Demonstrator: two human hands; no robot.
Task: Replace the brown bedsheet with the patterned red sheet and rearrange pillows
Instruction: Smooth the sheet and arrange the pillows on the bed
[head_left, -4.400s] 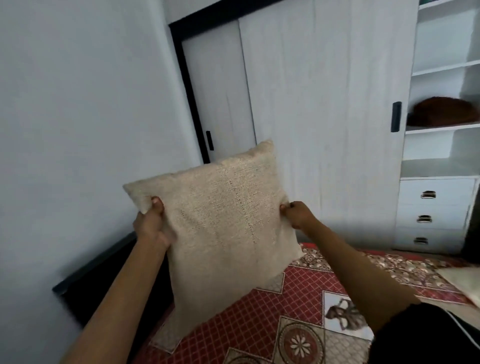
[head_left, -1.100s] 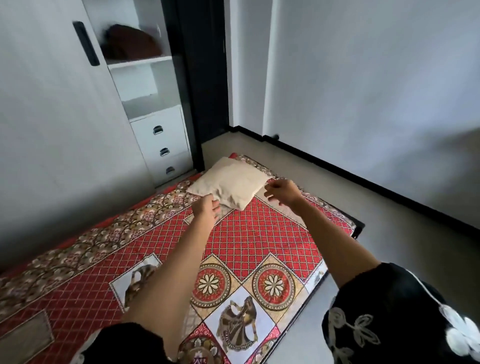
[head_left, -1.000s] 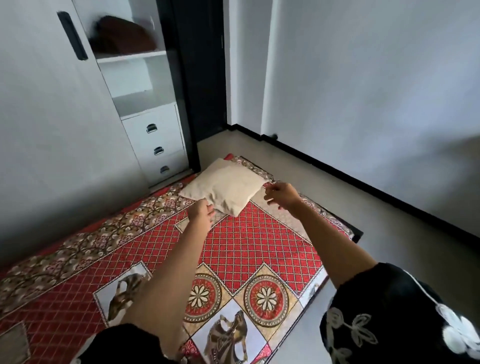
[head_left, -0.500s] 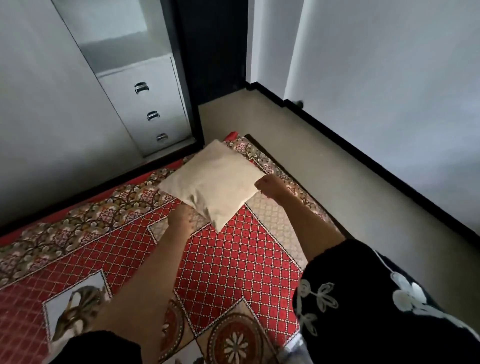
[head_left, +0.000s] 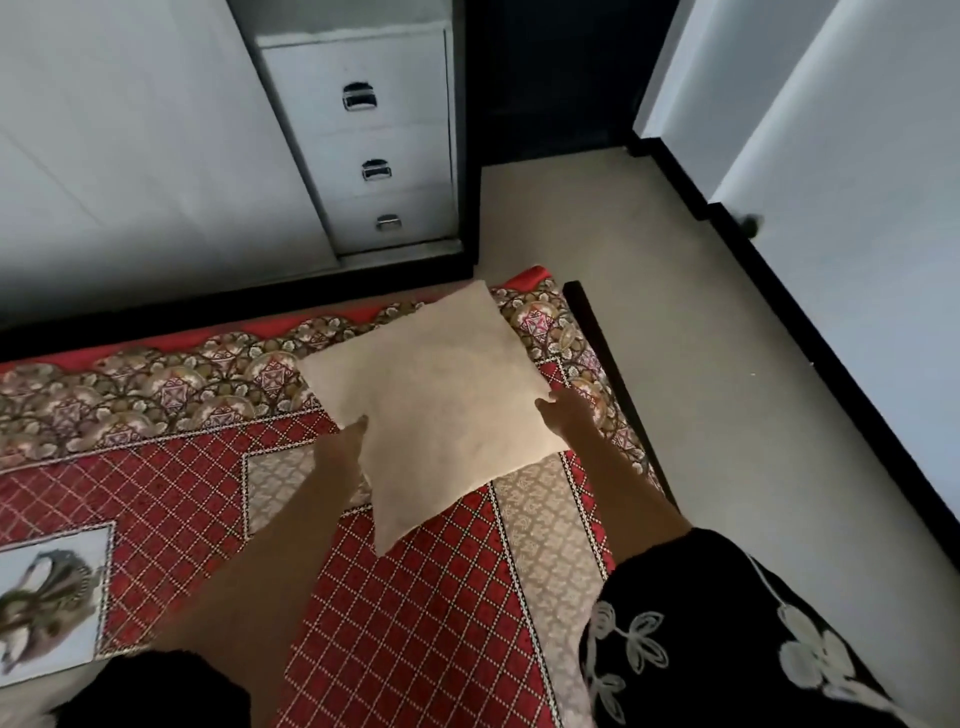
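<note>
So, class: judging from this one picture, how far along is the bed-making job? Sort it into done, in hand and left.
Done: the patterned red sheet covers the bed, with no brown one in view. In hand: the left hand and right hand grip opposite edges of the cream pillow at the bed's far corner, near the drawers. Left: letting go; any other pillows are out of view.

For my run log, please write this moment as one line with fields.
action: lifting pillow | object: beige pillow | left hand: grips left edge | right hand: grips right edge | under it: red patterned sheet, corner near drawers
</note>
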